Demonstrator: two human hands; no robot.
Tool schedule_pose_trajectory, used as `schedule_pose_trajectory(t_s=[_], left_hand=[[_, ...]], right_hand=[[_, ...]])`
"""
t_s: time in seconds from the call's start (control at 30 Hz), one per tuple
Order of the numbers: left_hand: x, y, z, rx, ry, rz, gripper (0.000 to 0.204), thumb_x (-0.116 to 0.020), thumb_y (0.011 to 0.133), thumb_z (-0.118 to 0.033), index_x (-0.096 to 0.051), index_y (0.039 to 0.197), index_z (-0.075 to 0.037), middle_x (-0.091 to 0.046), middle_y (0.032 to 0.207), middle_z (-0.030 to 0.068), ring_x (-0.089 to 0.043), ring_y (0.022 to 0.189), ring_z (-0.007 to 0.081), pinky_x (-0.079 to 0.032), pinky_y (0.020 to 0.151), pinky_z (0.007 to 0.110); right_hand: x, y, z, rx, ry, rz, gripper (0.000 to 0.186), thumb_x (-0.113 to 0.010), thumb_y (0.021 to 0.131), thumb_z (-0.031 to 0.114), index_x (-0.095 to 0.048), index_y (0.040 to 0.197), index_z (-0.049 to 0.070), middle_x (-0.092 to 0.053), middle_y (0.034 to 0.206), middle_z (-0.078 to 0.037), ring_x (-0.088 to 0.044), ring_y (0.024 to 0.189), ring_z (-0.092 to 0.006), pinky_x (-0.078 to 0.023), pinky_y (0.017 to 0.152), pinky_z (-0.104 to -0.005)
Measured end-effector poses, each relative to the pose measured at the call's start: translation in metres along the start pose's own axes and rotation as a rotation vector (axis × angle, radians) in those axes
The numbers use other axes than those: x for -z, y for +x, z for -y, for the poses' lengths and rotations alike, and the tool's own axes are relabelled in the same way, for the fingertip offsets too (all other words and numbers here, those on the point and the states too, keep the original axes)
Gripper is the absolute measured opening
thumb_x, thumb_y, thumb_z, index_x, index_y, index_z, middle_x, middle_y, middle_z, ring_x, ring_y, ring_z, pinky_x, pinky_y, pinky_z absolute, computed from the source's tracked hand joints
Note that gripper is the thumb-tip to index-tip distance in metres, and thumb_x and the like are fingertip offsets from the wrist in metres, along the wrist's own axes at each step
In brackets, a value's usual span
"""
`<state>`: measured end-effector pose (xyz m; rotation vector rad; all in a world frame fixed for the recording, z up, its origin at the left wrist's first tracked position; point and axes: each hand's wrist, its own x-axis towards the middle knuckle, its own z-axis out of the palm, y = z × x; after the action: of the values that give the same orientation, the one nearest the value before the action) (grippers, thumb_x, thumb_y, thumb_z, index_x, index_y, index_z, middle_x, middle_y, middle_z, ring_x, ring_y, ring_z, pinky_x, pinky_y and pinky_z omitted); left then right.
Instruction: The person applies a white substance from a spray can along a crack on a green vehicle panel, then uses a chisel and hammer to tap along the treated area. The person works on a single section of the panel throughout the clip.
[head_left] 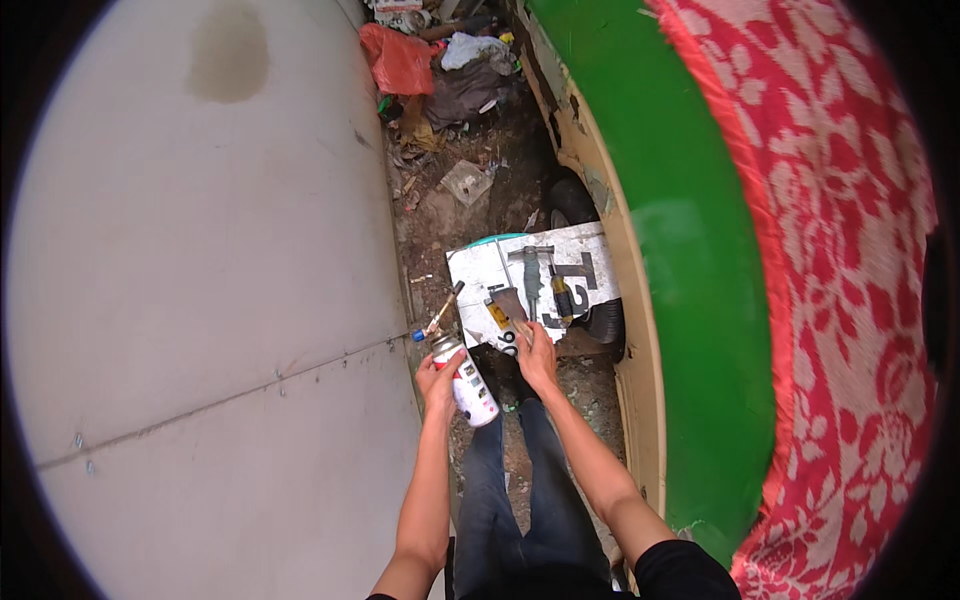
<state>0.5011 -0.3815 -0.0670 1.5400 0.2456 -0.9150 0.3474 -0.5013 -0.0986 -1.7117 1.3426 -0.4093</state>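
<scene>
My left hand (441, 368) grips a white gas canister (470, 395) fitted with a torch head (445, 310) that has a brass tube and a blue knob. My right hand (535, 345) is closed on the handle of a wide-bladed metal scraper (508, 306), held over a white board (480, 265) with cut-up dark lettering. On that board lie a hammer (532, 272) with a greenish handle and a yellow-and-black handled tool (560, 300), both beyond my right hand.
A large pale panel (200, 280) fills the left. On the right, a green painted body (680, 250) with a cream edge carries a red floral cloth (830, 300). Dark tires (570, 200) show beneath it. Rubbish with a red bag (400, 60) lies at the far end of the narrow gap.
</scene>
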Motion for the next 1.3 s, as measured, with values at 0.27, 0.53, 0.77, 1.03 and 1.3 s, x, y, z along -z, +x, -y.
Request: schedule_pose_trajectory(t_s=[0.27,0.53,0.77,1.03,1.3], left_hand=[[-0.047,0.089,0.024,-0.12,0.098,-0.084,0.068,-0.088,0.07,-0.005,-0.048,0.123,0.01,-0.064,0.111,0.0173,-0.065,0.093,0.0195,-0.054,0.079,0.031],[-0.08,0.106,0.026,-0.155,0.246,-0.061,0.075,-0.09,0.069,-0.013,-0.048,0.126,0.011,-0.063,0.113,0.019,-0.064,0.096,0.0195,-0.052,0.082,0.03],[-0.08,0.116,0.029,-0.201,0.4,-0.076,0.072,-0.089,0.071,-0.022,-0.054,0.123,0.012,-0.064,0.112,0.0199,-0.065,0.095,0.0208,-0.053,0.082,0.032],[-0.072,0.102,0.02,-0.453,0.655,-0.181,0.055,-0.08,0.078,-0.017,-0.055,0.124,0.001,-0.059,0.109,0.0128,-0.057,0.096,0.0218,-0.048,0.086,0.037],[-0.107,0.059,-0.009,-0.81,0.725,-0.201,0.039,-0.065,0.079,0.001,-0.057,0.117,0.001,-0.057,0.102,0.0147,-0.058,0.091,0.0285,-0.046,0.086,0.04]], right_hand=[[-0.044,0.055,0.017,-0.128,-0.05,0.048,0.041,-0.057,0.096,0.022,-0.051,0.13,0.001,-0.062,0.119,-0.027,-0.061,0.105,-0.0452,-0.048,0.088,-0.0485],[-0.028,0.043,0.005,-0.116,0.049,-0.039,0.04,-0.062,0.09,0.009,-0.053,0.128,0.002,-0.067,0.114,-0.017,-0.067,0.081,-0.0259,-0.052,0.071,-0.0333],[-0.011,0.045,0.011,-0.13,0.05,0.015,0.037,-0.062,0.089,0.009,-0.055,0.124,0.001,-0.069,0.111,-0.013,-0.065,0.072,-0.0215,-0.052,0.071,-0.0342],[-0.011,0.068,0.003,-0.072,-0.036,-0.124,0.035,-0.062,0.088,0.01,-0.055,0.12,-0.003,-0.064,0.108,-0.019,-0.062,0.091,-0.0315,-0.05,0.082,-0.0407],[-0.021,0.128,0.004,-0.079,-0.312,-0.128,0.045,-0.066,0.087,0.018,-0.049,0.119,-0.008,-0.055,0.109,-0.027,-0.054,0.104,-0.0445,-0.044,0.091,-0.0491]])
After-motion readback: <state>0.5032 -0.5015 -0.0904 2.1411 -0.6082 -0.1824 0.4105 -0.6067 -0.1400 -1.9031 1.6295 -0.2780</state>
